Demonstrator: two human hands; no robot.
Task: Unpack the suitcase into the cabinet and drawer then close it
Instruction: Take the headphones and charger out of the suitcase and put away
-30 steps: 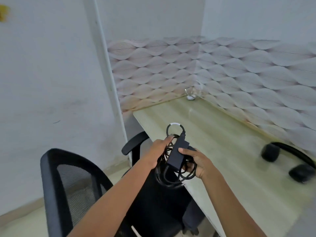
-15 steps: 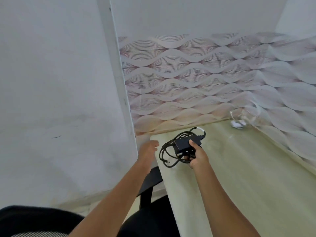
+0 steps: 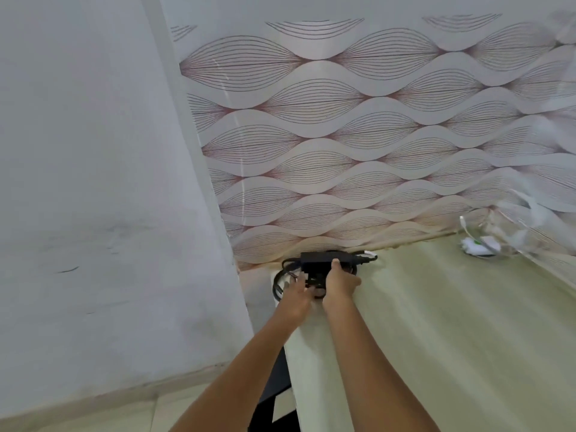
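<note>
Head view: right hand [image 3: 340, 280] grips charger [image 3: 324, 259]; left hand [image 3: 297, 294] blurred, seemingly loose, covers cable coil [image 3: 279, 280].

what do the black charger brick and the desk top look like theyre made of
Charger brick: likely hard matte plastic, a boxy black shell with dull sheen.
Desk top: probably laminate in pale wood print, smooth with faint grain streaks and soft glare; solid wood can't be ruled out.
</note>
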